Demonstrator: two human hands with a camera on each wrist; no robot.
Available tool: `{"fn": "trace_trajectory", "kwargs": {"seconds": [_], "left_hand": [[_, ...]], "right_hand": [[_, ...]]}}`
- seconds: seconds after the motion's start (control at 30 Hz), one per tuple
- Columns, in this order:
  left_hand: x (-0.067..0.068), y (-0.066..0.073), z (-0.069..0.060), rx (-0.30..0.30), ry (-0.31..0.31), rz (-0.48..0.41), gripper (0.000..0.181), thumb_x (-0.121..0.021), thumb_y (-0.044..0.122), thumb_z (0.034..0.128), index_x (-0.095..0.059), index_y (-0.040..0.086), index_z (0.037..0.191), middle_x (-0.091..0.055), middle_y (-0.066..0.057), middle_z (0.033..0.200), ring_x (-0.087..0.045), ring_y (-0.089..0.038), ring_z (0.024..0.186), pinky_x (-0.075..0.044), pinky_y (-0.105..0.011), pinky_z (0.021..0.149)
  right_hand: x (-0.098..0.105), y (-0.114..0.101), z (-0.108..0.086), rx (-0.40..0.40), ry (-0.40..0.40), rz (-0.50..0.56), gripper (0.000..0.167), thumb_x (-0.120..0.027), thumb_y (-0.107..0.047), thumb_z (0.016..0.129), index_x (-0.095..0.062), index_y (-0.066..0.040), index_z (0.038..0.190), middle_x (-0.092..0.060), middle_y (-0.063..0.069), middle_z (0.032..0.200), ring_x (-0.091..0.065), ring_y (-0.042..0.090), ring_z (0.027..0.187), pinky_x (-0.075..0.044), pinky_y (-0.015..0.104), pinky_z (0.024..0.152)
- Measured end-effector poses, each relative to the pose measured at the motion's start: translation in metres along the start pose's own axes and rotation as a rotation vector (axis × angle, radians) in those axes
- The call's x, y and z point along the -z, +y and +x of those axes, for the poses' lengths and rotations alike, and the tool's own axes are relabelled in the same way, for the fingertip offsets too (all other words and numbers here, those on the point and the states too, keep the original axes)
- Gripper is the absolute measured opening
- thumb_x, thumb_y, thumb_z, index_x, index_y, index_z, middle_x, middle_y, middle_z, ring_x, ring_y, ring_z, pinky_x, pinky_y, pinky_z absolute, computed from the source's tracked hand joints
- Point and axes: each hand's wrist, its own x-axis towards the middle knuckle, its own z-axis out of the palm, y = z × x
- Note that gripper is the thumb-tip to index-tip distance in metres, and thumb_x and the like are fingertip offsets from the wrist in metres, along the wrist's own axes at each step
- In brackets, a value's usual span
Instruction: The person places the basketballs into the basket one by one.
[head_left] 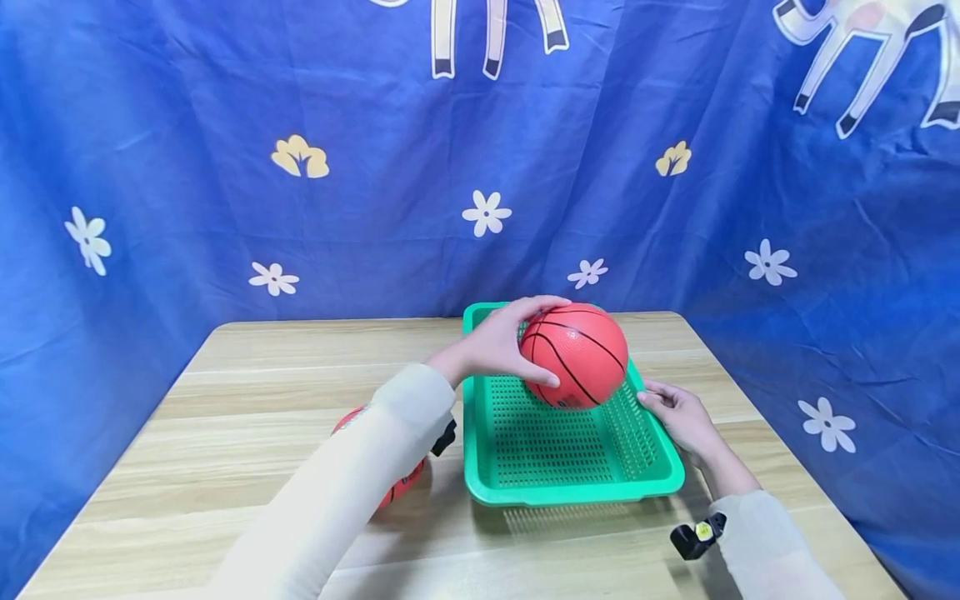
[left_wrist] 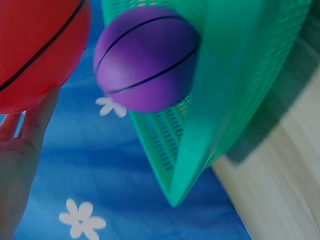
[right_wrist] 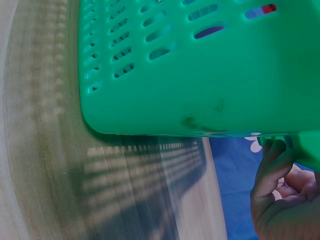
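The left hand (head_left: 498,337) (left_wrist: 20,165) grips a red ball with black lines (head_left: 576,357) (left_wrist: 37,45), holding it over the green perforated basket (head_left: 555,497) (left_wrist: 220,90) (right_wrist: 225,90). Fingers curl round the ball's left side. At the basket's right rim, the right hand (head_left: 681,421) (right_wrist: 287,190) pinches the edge between thumb and fingers. A purple ball (left_wrist: 147,60) lies inside the basket in the left wrist view; the head view does not show it, as the red ball and left hand cover the basket's back part.
Another red ball (head_left: 405,485) sits on the wooden table (head_left: 300,400) left of the basket, partly hidden under the left forearm. A blue patterned curtain (head_left: 390,208) hangs behind the table and along both sides. Black wrist cameras are strapped near both sleeves.
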Motion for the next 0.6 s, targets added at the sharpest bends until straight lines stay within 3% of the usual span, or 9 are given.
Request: {"fn": "trace_trajectory", "kwargs": {"seconds": [0.2, 0.6], "left_hand": [[-0.019, -0.007, 0.002, -0.005, -0.061, 0.028, 0.086, -0.089, 0.026, 0.0639, -0.046, 0.027, 0.138, -0.049, 0.008, 0.13, -0.041, -0.012, 0.121, -0.052, -0.029, 0.08], [-0.046, -0.024, -0.006, 0.057, -0.185, 0.146, 0.089, -0.089, 0.037, 0.0629, -0.044, 0.028, 0.139, -0.048, 0.005, 0.131, -0.04, -0.014, 0.123, -0.05, -0.028, 0.083]], "right_hand": [[0.0, 0.002, 0.001, 0.021, 0.007, -0.013, 0.056, -0.058, -0.026, 0.097, -0.041, 0.008, 0.138, -0.06, 0.021, 0.119, -0.063, 0.004, 0.086, -0.054, 0.026, 0.073], [0.0, 0.001, 0.002, 0.004, 0.006, -0.012, 0.058, -0.058, -0.028, 0.097, -0.04, 0.007, 0.139, -0.059, 0.02, 0.12, -0.062, 0.003, 0.086, -0.054, 0.026, 0.074]]}}
